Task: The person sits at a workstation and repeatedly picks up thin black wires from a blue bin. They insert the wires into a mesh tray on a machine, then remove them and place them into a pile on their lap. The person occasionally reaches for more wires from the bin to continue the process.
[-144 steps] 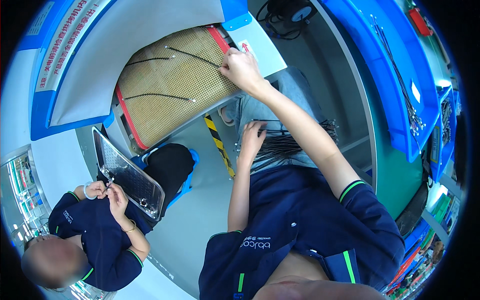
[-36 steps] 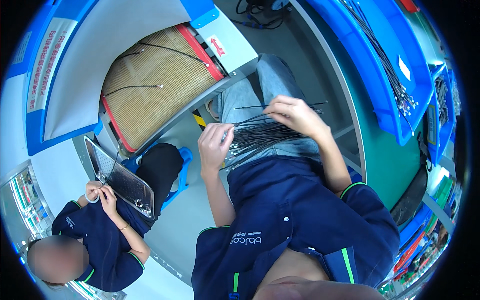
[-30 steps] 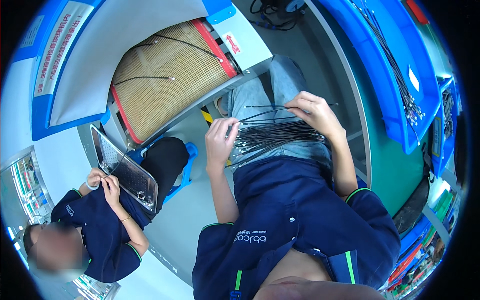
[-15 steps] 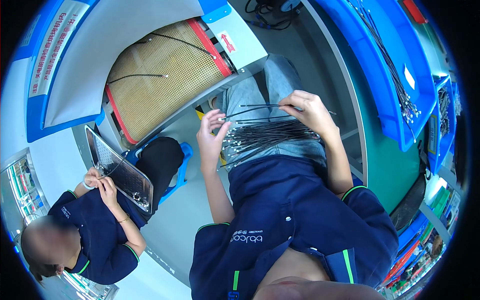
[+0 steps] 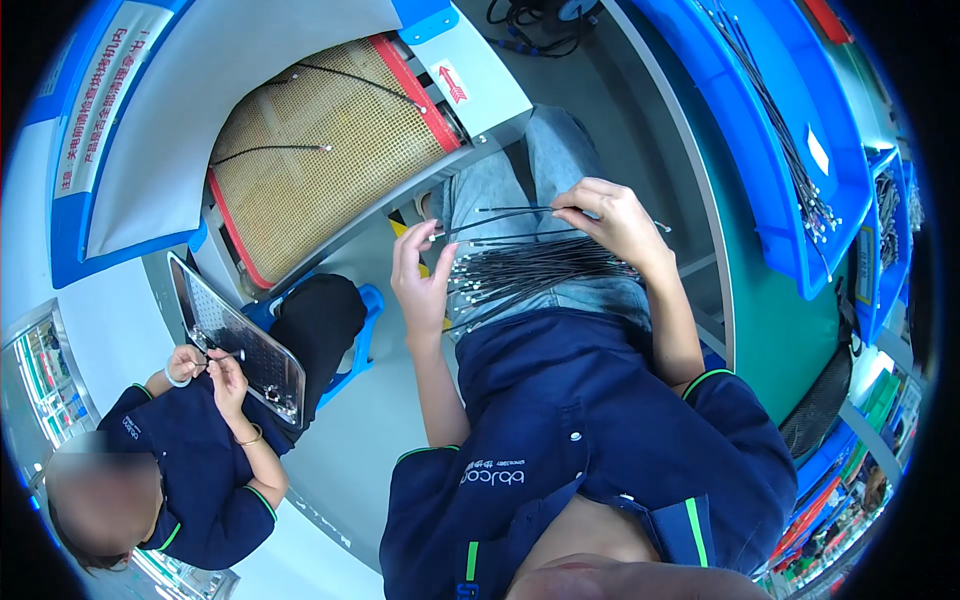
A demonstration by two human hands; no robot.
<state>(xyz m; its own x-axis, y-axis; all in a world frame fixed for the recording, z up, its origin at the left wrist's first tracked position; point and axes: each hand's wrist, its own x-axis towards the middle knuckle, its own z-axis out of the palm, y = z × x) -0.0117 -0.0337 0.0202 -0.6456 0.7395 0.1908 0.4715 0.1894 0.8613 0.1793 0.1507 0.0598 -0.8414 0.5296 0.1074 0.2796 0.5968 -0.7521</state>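
A loose bundle of thin black cables point(image 5: 540, 268) with small light-coloured ends lies across my lap. Above the far side of the bundle, my right hand point(image 5: 605, 217) is closed, pinching black cables point(image 5: 500, 222) between thumb and fingers. These stretch leftward toward my left hand point(image 5: 420, 275). That hand is raised beside the bundle's left ends, its thumb and fingers apart. The tip of one pinched cable reaches its fingertips; it does not look gripped there.
A mesh conveyor belt point(image 5: 330, 150) carrying a few black cables is at the far left. A co-worker with a perforated metal tray point(image 5: 240, 340) sits at left. Blue bins point(image 5: 835, 235) with more cables stand at right, beside a green surface point(image 5: 785, 340).
My left hand has opened a little and shifted slightly left. My right hand has moved slightly left, still pinching the cables. The co-worker's hands have shifted over the tray.
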